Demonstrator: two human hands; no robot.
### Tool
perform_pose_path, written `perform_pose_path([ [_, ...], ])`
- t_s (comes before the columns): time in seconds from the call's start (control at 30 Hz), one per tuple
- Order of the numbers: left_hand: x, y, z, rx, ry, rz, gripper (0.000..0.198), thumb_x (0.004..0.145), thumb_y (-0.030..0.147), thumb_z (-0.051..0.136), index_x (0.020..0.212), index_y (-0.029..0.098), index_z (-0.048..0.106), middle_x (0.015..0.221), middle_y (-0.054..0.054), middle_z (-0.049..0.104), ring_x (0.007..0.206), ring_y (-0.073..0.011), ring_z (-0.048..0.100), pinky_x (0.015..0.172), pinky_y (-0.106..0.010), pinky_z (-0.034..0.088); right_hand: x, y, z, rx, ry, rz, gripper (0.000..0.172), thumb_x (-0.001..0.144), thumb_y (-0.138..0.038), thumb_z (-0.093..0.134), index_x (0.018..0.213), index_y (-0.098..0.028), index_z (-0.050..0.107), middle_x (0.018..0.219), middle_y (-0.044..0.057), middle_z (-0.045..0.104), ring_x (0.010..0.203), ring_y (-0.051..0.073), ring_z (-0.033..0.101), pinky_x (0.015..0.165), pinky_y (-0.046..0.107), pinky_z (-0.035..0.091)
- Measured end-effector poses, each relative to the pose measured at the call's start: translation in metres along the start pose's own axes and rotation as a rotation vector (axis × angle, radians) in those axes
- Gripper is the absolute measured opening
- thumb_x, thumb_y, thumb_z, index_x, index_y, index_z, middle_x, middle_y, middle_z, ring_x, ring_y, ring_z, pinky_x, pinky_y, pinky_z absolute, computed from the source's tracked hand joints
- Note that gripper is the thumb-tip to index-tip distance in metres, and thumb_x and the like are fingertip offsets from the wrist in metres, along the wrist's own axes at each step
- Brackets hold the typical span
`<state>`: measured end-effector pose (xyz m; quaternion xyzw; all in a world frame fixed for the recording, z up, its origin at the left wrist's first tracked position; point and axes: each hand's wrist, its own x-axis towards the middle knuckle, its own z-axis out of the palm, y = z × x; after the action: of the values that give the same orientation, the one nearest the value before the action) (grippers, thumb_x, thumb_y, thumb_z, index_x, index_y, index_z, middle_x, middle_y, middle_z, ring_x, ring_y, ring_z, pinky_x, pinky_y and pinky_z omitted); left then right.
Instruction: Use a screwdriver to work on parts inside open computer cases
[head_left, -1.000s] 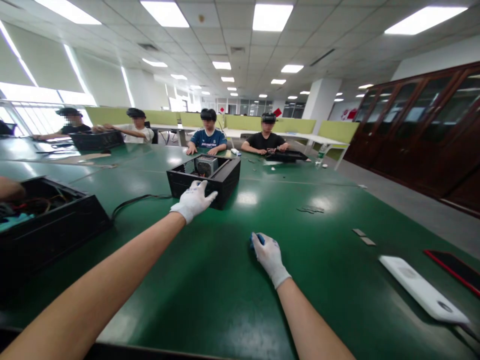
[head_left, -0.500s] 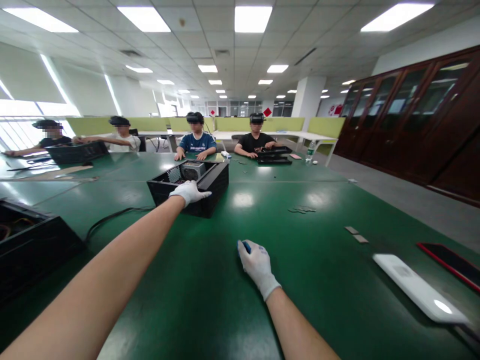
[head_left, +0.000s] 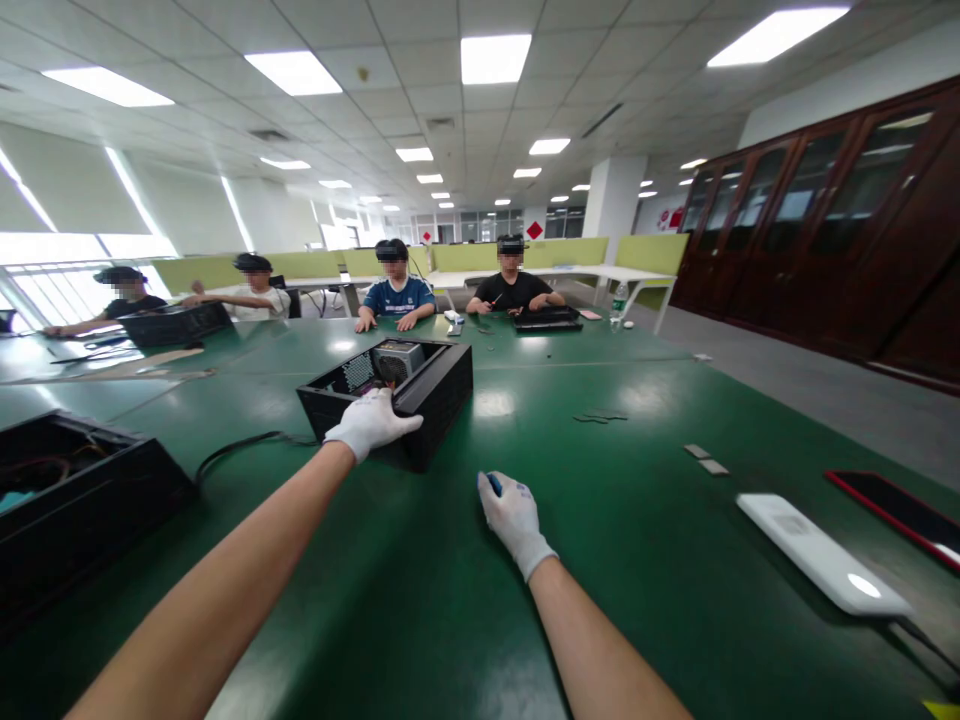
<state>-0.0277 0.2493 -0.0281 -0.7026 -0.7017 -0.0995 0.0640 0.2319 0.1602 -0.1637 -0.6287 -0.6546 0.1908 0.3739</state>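
Observation:
An open black computer case [head_left: 442, 400] lies on the green table [head_left: 420, 560], with a grey power supply [head_left: 401, 360] inside. My left hand [head_left: 369, 420], in a white glove, grips the near wall of this case, fingers over the edge and thumb stretched to the right along the outside. Lower and to the right, my right hand [head_left: 511, 512], also in a white glove, rests on the table with its fingers curled. Something blue shows at its fingertips; whether that is a held item or the glove's coating is unclear.
Another open black case [head_left: 97, 500] is at the left, a cable [head_left: 240, 445] between the two. On the right are a white device [head_left: 817, 555], a red-edged black object [head_left: 900, 515] and small grey pieces [head_left: 705, 460]. Several people sit across the table.
The view has shifted slightly. The black case under my left hand has come a little nearer and to the right. Across the table, a person in black now holds a thin tool.

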Motion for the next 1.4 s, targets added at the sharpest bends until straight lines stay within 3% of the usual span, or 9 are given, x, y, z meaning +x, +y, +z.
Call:
perform_pose_path([
  [0.23,-0.116,-0.013,-0.022,-0.112,0.065,0.159,0.088,0.073,0.076,0.062,0.135,0.013,0.058,0.128,-0.016,0.068,0.116,-0.0317,0.067,0.101,-0.037,0.052,-0.012,-0.009,-0.02,0.106,0.218,-0.108,0.051,0.101,-0.052,0.039,0.125,-0.014,0.064,0.122,0.016,0.07,0.113,0.025,0.065,0.103,0.038,0.048],
  [0.33,-0.16,-0.028,-0.035,-0.172,0.038,0.219,0.086,0.069,0.072,0.068,0.136,0.019,0.058,0.128,-0.013,0.069,0.114,-0.0301,0.069,0.101,-0.036,0.053,-0.012,-0.024,-0.051,0.094,0.467,-0.325,0.048,0.101,-0.051,0.044,0.126,-0.015,0.064,0.123,0.016,0.068,0.117,0.027,0.062,0.106,0.045,0.046],
  [0.4,-0.186,-0.039,-0.043,-0.208,0.024,0.254,0.086,0.067,0.07,0.071,0.138,0.022,0.057,0.131,-0.01,0.068,0.117,-0.0292,0.068,0.103,-0.034,0.053,-0.006,-0.04,-0.076,0.014,0.537,-0.476,0.044,0.1,-0.048,0.049,0.125,-0.016,0.065,0.125,0.016,0.068,0.119,0.028,0.06,0.108,0.047,0.045],
  [0.53,-0.228,-0.057,-0.052,-0.28,0.012,0.324,0.088,0.065,0.065,0.075,0.142,0.028,0.054,0.138,-0.007,0.065,0.122,-0.0287,0.066,0.106,-0.033,0.053,0.01,-0.071,-0.111,-0.233,0.258,-0.645,0.04,0.1,-0.048,0.052,0.12,-0.019,0.072,0.125,0.013,0.071,0.118,0.029,0.064,0.107,0.046,0.045],
  [0.63,-0.249,-0.064,-0.052,-0.315,0.006,0.341,0.089,0.064,0.062,0.077,0.144,0.03,0.052,0.138,-0.006,0.065,0.122,-0.0289,0.066,0.106,-0.034,0.054,0.013,-0.086,-0.114,-0.369,-0.055,-0.765,0.046,0.101,-0.05,0.049,0.123,-0.018,0.073,0.13,0.013,0.071,0.123,0.028,0.064,0.109,0.044,0.045],
  [0.7,-0.257,-0.065,-0.052,-0.333,0.002,0.339,0.091,0.063,0.06,0.077,0.145,0.031,0.051,0.138,-0.005,0.065,0.122,-0.0289,0.066,0.106,-0.034,0.054,0.01,-0.093,-0.109,-0.416,-0.16,-0.816,0.048,0.103,-0.049,0.046,0.126,-0.016,0.071,0.131,0.014,0.07,0.124,0.028,0.063,0.111,0.042,0.043],
  [0.9,-0.268,-0.069,-0.055,-0.35,-0.016,0.34,0.093,0.063,0.061,0.078,0.147,0.031,0.049,0.143,-0.004,0.062,0.127,-0.0295,0.063,0.11,-0.034,0.052,-0.006,-0.109,-0.106,-0.503,-0.185,-0.796,0.043,0.1,-0.046,0.049,0.118,-0.014,0.073,0.115,0.015,0.074,0.109,0.028,0.066,0.101,0.041,0.046],
  [1.13,-0.292,-0.074,-0.057,-0.438,-0.102,0.318,0.098,0.061,0.057,0.079,0.15,0.034,0.046,0.146,-0.003,0.06,0.127,-0.032,0.063,0.109,-0.038,0.052,-0.043,-0.099,-0.121,-0.467,-0.12,-0.832,0.048,0.1,-0.052,0.047,0.12,-0.014,0.068,0.121,0.016,0.072,0.113,0.031,0.065,0.102,0.046,0.047],
  [1.4,-0.314,-0.055,-0.065,-0.462,-0.041,0.37,0.092,0.065,0.044,0.079,0.148,0.027,0.043,0.142,-0.009,0.062,0.122,-0.0295,0.067,0.104,-0.037,0.055,-0.051,-0.096,-0.135,-0.412,-0.192,-0.85,0.043,0.099,-0.047,0.05,0.121,-0.014,0.066,0.121,0.017,0.071,0.114,0.032,0.064,0.103,0.052,0.048],
])
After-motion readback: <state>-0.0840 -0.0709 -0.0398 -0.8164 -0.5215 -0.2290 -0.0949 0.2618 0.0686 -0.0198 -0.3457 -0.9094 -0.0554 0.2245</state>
